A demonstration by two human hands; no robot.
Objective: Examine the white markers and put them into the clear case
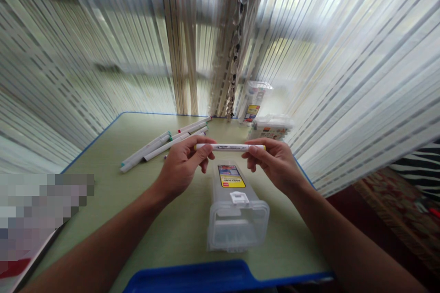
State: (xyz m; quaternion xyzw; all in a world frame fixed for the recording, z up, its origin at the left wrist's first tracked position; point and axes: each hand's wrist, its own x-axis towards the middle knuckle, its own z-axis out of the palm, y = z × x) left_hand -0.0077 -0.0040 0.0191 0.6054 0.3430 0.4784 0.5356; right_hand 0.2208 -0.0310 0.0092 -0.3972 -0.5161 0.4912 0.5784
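Note:
A white marker [231, 147] with yellow ends is held level between my two hands. My left hand [184, 160] pinches its left end, and my right hand [273, 160] pinches the right end. Below them a clear plastic box [239, 219] lies on its side on the table, its open mouth toward me. The box has a white latch [239, 198] and a yellow marker label [231, 176]. Beyond my left hand several white markers [147, 150] with coloured ends lie loosely on the table.
The green table [103, 183] has a blue rim and a blue tray [192, 277] at its near edge. At the back right a clear box [253, 103] stands upright beside a filled marker case [271, 126]. Striped curtains [113, 41] hang behind. A blurred-out patch covers the lower left.

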